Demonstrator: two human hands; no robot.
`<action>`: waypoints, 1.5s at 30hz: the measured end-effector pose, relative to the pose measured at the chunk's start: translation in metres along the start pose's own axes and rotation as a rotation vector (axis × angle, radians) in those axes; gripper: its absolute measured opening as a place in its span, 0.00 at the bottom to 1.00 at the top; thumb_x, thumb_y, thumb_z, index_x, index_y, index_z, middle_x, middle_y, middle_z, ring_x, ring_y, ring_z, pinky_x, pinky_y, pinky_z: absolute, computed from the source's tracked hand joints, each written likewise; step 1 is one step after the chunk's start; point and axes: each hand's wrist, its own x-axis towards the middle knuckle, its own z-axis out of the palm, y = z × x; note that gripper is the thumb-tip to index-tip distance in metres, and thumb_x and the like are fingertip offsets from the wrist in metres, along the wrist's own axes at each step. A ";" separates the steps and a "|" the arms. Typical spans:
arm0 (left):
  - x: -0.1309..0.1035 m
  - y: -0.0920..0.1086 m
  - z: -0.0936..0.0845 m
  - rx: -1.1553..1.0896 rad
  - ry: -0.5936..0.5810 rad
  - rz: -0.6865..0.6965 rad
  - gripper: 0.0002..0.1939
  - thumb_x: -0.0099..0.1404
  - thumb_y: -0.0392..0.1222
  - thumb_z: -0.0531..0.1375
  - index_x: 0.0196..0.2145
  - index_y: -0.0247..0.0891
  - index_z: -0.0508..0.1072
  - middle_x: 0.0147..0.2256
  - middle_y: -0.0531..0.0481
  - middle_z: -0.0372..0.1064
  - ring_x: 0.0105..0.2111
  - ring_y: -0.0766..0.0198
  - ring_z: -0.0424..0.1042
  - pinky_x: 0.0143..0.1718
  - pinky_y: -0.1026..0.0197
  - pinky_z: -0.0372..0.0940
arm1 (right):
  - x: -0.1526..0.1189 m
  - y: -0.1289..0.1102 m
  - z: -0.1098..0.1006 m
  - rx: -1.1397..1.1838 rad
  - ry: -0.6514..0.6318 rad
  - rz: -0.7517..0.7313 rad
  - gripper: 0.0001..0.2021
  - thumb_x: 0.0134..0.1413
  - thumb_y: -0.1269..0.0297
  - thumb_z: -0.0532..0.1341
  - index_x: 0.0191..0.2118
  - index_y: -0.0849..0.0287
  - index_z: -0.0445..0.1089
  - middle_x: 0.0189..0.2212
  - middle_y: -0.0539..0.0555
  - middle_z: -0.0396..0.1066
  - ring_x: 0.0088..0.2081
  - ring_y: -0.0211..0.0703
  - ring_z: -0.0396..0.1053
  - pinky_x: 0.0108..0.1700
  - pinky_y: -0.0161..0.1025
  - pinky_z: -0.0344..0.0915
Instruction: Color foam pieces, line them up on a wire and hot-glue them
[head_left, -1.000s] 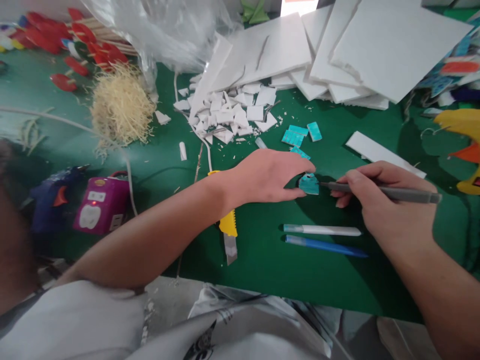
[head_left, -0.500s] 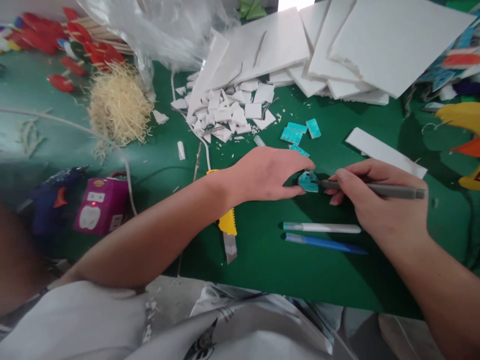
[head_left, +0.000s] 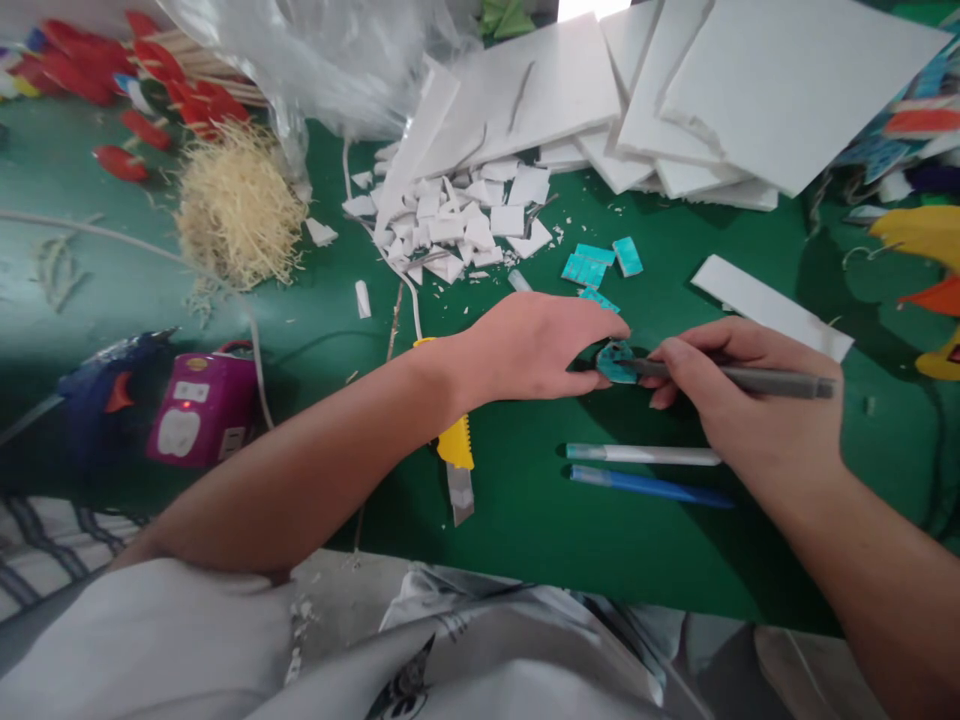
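Note:
Between the thumb and fingers of my left hand [head_left: 532, 345] is a small teal foam piece [head_left: 619, 363] with dark marks on it. My right hand [head_left: 772, 400] grips a dark grey pen [head_left: 772, 381], its tip touching the teal piece. Just below lie a white pen [head_left: 645, 454] and a blue pen [head_left: 652, 487], side by side on the green table. Several other teal pieces [head_left: 589, 266] rest beyond my left hand. Under my left forearm lies a yellow cutter knife [head_left: 455, 450], its blade out and its middle hidden by my wrist.
White foam scraps [head_left: 465, 220] and stacked foam sheets [head_left: 787, 90] fill the back. A white foam strip [head_left: 772, 305] lies beyond my right hand. At left are straw-like shreds [head_left: 240, 205], a purple power adapter [head_left: 196, 408], a blue glue gun [head_left: 112, 390] and a white cable [head_left: 135, 240].
My right hand and the pen have shifted slightly left over the teal piece. At the lower left, another person's arm has gone out of view, uncovering striped fabric.

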 end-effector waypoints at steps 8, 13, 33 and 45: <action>0.000 0.000 0.000 -0.003 0.008 0.004 0.19 0.73 0.48 0.61 0.58 0.43 0.76 0.43 0.53 0.79 0.41 0.62 0.77 0.37 0.63 0.60 | 0.000 0.001 0.000 0.018 -0.001 0.011 0.07 0.53 0.63 0.69 0.25 0.49 0.75 0.20 0.48 0.76 0.19 0.40 0.73 0.22 0.36 0.68; 0.000 0.000 -0.001 0.000 -0.003 0.003 0.18 0.73 0.48 0.61 0.57 0.44 0.76 0.42 0.53 0.79 0.41 0.62 0.77 0.36 0.63 0.60 | 0.001 0.000 0.002 0.030 0.015 0.018 0.07 0.51 0.64 0.69 0.24 0.49 0.75 0.20 0.47 0.76 0.18 0.40 0.73 0.21 0.36 0.68; 0.001 -0.001 0.002 0.010 0.018 0.013 0.18 0.73 0.49 0.61 0.57 0.43 0.76 0.40 0.53 0.78 0.39 0.63 0.76 0.36 0.63 0.59 | 0.002 0.000 0.001 0.024 0.017 -0.002 0.07 0.51 0.65 0.69 0.24 0.49 0.76 0.19 0.47 0.76 0.18 0.38 0.73 0.20 0.32 0.67; 0.001 0.000 0.002 0.015 0.013 0.010 0.18 0.73 0.49 0.61 0.58 0.44 0.76 0.41 0.54 0.79 0.40 0.64 0.76 0.36 0.63 0.60 | 0.001 0.000 0.003 0.055 0.022 0.010 0.07 0.50 0.64 0.69 0.23 0.49 0.75 0.19 0.48 0.76 0.17 0.39 0.73 0.20 0.33 0.68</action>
